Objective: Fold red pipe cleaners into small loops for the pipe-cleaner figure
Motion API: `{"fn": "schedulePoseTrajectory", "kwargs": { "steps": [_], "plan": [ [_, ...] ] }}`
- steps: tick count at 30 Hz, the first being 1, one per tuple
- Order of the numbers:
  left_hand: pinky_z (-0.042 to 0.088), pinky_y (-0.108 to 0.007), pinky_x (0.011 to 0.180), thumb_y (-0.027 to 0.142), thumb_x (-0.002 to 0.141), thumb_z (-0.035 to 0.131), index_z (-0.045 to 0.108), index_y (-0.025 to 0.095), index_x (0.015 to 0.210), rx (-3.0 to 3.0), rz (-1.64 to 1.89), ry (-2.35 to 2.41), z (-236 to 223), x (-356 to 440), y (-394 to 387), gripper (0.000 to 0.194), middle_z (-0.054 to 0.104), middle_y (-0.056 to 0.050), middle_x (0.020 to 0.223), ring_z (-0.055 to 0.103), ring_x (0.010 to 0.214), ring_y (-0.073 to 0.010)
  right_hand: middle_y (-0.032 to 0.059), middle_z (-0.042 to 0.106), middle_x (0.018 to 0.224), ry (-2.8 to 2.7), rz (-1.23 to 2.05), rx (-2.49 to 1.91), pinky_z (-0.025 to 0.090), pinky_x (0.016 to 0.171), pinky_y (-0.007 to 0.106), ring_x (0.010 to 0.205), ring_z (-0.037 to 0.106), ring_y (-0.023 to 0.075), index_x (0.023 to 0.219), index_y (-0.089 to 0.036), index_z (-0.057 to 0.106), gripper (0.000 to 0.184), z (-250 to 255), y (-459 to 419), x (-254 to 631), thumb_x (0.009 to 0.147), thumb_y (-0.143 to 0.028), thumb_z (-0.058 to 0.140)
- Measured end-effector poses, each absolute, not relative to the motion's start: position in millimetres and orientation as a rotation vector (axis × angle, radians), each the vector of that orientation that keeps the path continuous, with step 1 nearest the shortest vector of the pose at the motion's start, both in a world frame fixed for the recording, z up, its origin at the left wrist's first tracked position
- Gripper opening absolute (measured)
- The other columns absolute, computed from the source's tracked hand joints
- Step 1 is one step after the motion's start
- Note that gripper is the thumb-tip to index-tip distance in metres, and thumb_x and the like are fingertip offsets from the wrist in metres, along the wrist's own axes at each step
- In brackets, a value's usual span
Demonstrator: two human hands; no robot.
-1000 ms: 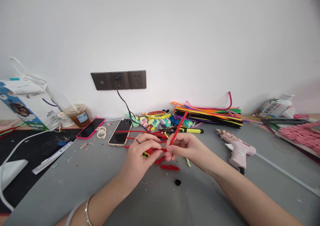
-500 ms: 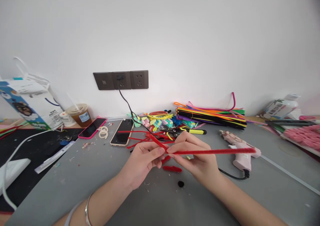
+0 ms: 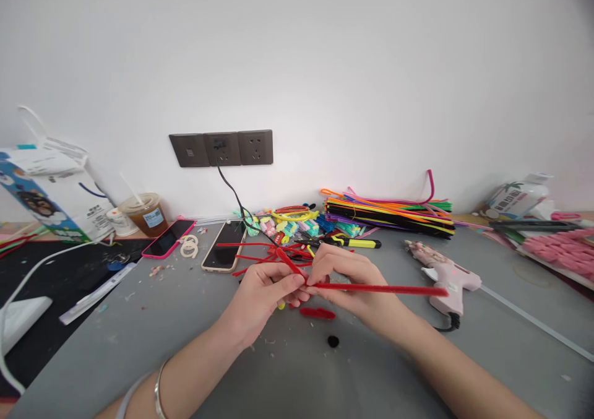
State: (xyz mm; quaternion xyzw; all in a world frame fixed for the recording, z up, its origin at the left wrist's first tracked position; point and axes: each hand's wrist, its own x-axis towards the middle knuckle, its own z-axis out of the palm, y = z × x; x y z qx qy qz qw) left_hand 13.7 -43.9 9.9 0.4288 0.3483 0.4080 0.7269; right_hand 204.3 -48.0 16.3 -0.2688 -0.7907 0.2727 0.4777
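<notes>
Between my two hands is a red pipe cleaner [image 3: 380,288], bent where my fingertips meet. A short folded end slants up to the left, and the long straight end runs out to the right past my right hand. My left hand [image 3: 271,289] pinches it near the bend with thumb and fingers. Close against it, my right hand [image 3: 348,276] is closed on the pipe cleaner too, its fingertips partly hiding the bend. Below the hands lie a small folded red piece [image 3: 318,314] and a black pompom-like ball [image 3: 333,341] on the grey table [image 3: 288,382].
Behind my hands lie loose red pipe cleaners [image 3: 250,259], pliers with yellow handles [image 3: 357,243] and a bundle of coloured pipe cleaners [image 3: 390,218]. A pink glue gun [image 3: 448,283] rests at right. Two phones, a pink-edged one [image 3: 169,239] and another [image 3: 224,247], and a drink cup [image 3: 147,215] are left.
The long end of the pipe cleaner has swung slightly downward and toward me. My right hand's fingers have shifted at the bend; the left keeps its pinch. The view has moved slightly.
</notes>
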Motion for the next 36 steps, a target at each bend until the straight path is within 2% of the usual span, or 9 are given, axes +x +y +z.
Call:
{"fn": "schedulePoseTrajectory", "kwargs": {
  "steps": [4,8,14,18,21,24,31,36],
  "plan": [
    [0.05,-0.021,0.062,0.038,0.067,0.089,0.076,0.013,0.067,1.033,0.808,0.75,11.0,11.2,-43.1,0.028,0.073,-0.005,0.066,0.065,0.061,-0.0116,0.0046,0.069,0.081,-1.918,1.037,-0.651,0.05,0.069,0.028,0.076,0.061,0.017,0.086,-0.018,0.071,0.012,20.8,-45.0,213.9,0.092,-0.028,0.069],
    [0.054,-0.025,0.066,0.035,0.072,0.085,0.078,0.014,0.072,1.126,0.658,0.698,11.5,10.0,-43.6,0.022,0.074,-0.006,0.069,0.067,0.064,-0.0142,0.0029,0.068,0.08,-1.801,1.394,-0.628,0.051,0.068,0.028,0.073,0.062,0.0154,0.085,-0.018,0.069,0.016,22.1,-43.8,219.4,0.091,-0.032,0.07],
    [0.057,-0.028,0.071,0.03,0.076,0.082,0.079,0.015,0.076,1.178,0.43,0.604,13.1,7.5,-49.5,0.016,0.075,-0.006,0.075,0.069,0.066,-0.0155,0.0029,0.062,0.088,-1.716,1.621,-0.579,0.051,0.064,0.025,0.072,0.058,0.0128,0.083,-0.018,0.069,0.015,22.7,-44.0,218.4,0.086,-0.03,0.076],
    [0.057,-0.028,0.073,0.031,0.077,0.081,0.079,0.015,0.079,1.143,0.326,0.575,12.1,5.6,-52.6,0.015,0.075,-0.006,0.077,0.07,0.068,-0.016,0.0054,0.067,0.094,-1.699,1.689,-0.576,0.052,0.066,0.027,0.076,0.062,0.0146,0.082,-0.017,0.071,0.016,20.9,-45.1,216.1,0.083,-0.031,0.078],
    [0.057,-0.028,0.073,0.032,0.077,0.081,0.079,0.015,0.079,1.132,0.294,0.583,11.7,5.1,-52.3,0.017,0.074,-0.006,0.075,0.07,0.067,-0.0156,0.0031,0.068,0.082,-1.702,1.732,-0.639,0.048,0.058,0.022,0.067,0.058,0.011,0.083,-0.017,0.073,0.014,17.8,-45.5,215.2,0.084,-0.03,0.078],
    [0.057,-0.027,0.073,0.031,0.078,0.08,0.078,0.015,0.079,1.16,0.311,0.576,11.8,5.1,-50.5,0.016,0.074,-0.005,0.076,0.07,0.068,-0.0148,0.0012,0.067,0.074,-1.659,1.75,-0.704,0.048,0.057,0.021,0.062,0.057,0.0096,0.082,-0.016,0.074,0.015,16.1,-44.6,214.5,0.083,-0.03,0.078],
    [0.057,-0.025,0.07,0.039,0.082,0.077,0.077,0.013,0.099,1.221,0.482,0.692,10.8,8.8,-47.7,0.031,0.079,-0.014,0.094,0.075,0.081,-0.0192,0.0032,0.072,0.073,-1.554,1.552,-0.805,0.053,0.06,0.022,0.062,0.063,0.0115,0.082,-0.016,0.074,0.015,18.6,-41.5,212.5,0.082,-0.029,0.079],
    [0.057,-0.026,0.069,0.038,0.083,0.075,0.077,0.011,0.094,1.263,0.536,0.786,9.0,10.8,-47.3,0.029,0.08,-0.015,0.095,0.076,0.081,-0.0207,0.0037,0.075,0.074,-1.499,1.499,-0.799,0.055,0.061,0.024,0.062,0.065,0.0124,0.081,-0.016,0.073,0.016,15.4,-41.5,207.5,0.079,-0.03,0.081]
  ]
}}
